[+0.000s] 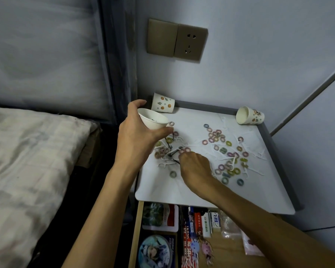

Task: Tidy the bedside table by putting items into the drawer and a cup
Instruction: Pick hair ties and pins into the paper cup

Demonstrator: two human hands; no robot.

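Observation:
My left hand [137, 130] grips a white paper cup [153, 118], tilted with its mouth up, over the left part of the white bedside table [162, 190]. Something dark lies inside the cup. My right hand [195, 169] reaches down onto the table top, fingertips among small pastel hair ties [184, 150] and black hairpins [173, 151]; what it pinches is hidden. Several more hair ties [216, 134] and white floss picks [259, 172] lie scattered across the table. The wooden drawer [137, 229] below stands open, with packets and boxes inside.
A patterned paper cup [162, 103] stands upside down at the back left corner. Another cup [249, 115] lies on its side at the back right. A grey raised rim [278, 157] runs along the table's back and right. A bed [27, 161] lies to the left, and a wall socket [189, 43] is above.

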